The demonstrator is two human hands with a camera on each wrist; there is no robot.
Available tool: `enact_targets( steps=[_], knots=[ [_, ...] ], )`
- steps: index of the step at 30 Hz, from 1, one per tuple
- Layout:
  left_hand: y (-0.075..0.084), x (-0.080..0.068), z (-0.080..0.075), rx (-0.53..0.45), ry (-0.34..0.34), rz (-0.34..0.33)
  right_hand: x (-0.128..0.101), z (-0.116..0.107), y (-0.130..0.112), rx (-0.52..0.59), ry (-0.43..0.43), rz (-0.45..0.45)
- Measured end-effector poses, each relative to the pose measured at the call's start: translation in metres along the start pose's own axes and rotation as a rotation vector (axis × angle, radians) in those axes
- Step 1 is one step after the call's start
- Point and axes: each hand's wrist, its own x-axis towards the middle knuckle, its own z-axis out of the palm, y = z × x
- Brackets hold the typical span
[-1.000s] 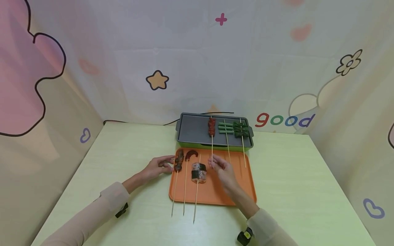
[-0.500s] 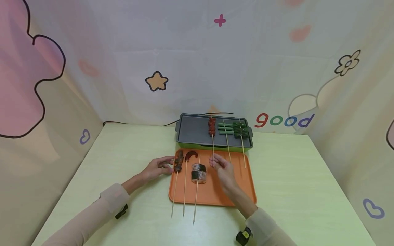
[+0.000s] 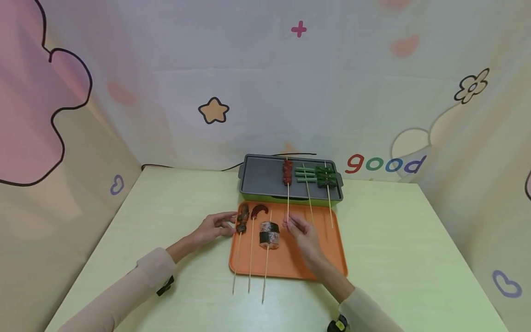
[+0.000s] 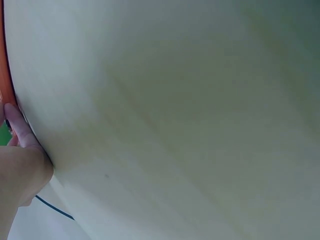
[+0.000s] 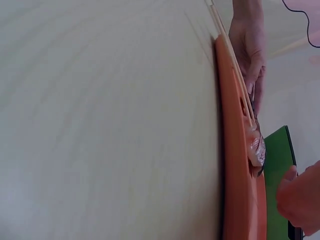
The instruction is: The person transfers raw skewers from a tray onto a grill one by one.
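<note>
Resting the left hand (image 3: 213,227), fingers relaxed and holding nothing, at the orange tray's (image 3: 327,258) left rim, beside the dark meat skewer (image 3: 241,220). Pinching the stick end of the red meat skewer (image 3: 287,171) with the right hand (image 3: 299,229), meat lying on the grey griddle (image 3: 261,175). Showing "good" (image 3: 385,163) on the backdrop.

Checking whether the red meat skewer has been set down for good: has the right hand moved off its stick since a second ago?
No. The right hand stays at the lower end of the red meat skewer, over the orange tray; slight offsets match the camera's shift.
</note>
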Motion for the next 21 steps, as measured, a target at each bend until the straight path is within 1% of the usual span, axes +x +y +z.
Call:
enact_targets(
  steps=[2, 4, 7, 10, 11, 14, 17, 19, 21],
  knots=[
    [0.0, 0.001, 0.001, -0.001, 0.003, -0.01, -0.005, -0.008, 0.001, -0.031, -0.023, 0.025],
    [0.0, 0.001, 0.001, 0.0, 0.007, -0.015, -0.011, -0.018, 0.0, -0.081, -0.071, 0.046],
    [0.001, 0.0, 0.001, 0.003, 0.014, -0.024, -0.02, -0.034, -0.003, -0.154, -0.178, 0.068],
    [0.001, -0.001, 0.001, 0.006, 0.01, -0.015, -0.029, -0.051, -0.006, -0.218, -0.296, 0.072],
    [0.001, -0.001, 0.001, 0.004, 0.006, -0.011, -0.031, -0.057, -0.006, -0.224, -0.333, 0.077],
    [-0.001, 0.0, 0.002, -0.009, 0.002, 0.002, -0.037, -0.076, -0.008, -0.285, -0.42, 0.089],
    [-0.003, 0.001, 0.002, -0.014, -0.003, 0.011, -0.04, -0.097, -0.012, -0.345, -0.468, 0.104],
    [-0.002, 0.001, 0.002, -0.015, 0.002, 0.007, -0.039, -0.111, -0.017, -0.394, -0.482, 0.1],
    [-0.001, 0.0, 0.001, -0.013, 0.003, -0.001, -0.036, -0.126, -0.022, -0.42, -0.487, 0.086]
  ],
)
